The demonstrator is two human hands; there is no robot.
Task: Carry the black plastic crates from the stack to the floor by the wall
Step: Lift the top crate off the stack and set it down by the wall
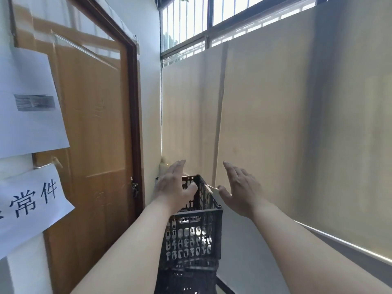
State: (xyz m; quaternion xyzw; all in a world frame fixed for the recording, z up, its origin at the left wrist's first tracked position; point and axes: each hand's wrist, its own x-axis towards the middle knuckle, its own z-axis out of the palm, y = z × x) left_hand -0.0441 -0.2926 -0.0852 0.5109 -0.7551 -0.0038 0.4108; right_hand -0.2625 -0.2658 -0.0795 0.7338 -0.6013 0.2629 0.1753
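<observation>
- The black plastic lattice-walled crate (192, 232) sits at 6 o'clock in the view, topmost on a dark stack (186, 279) that runs down out of the picture at the bottom edge.
- The left hand (175, 187) reaches in from 7 o'clock, fingers spread and loose, gripping nothing; it lies over the crate's left rim, and whether it touches the rim cannot be told.
- The right hand (240, 187) comes from 5 o'clock, palm turned inward, fingers splayed and empty, just beside the crate's right rim and apart from it.
- A brown wooden door (91, 124) with a dark frame fills the 9 o'clock side; a metal latch (134, 187) shows on its edge.
- Two white paper sheets hang at the far left: the upper sheet (27, 102) bears a small grey picture, the lower sheet (31, 206) printed characters.
- Beige roller blinds (297, 124) cover the wall from 12 to 3 o'clock, with barred windows (184, 24) above them.
</observation>
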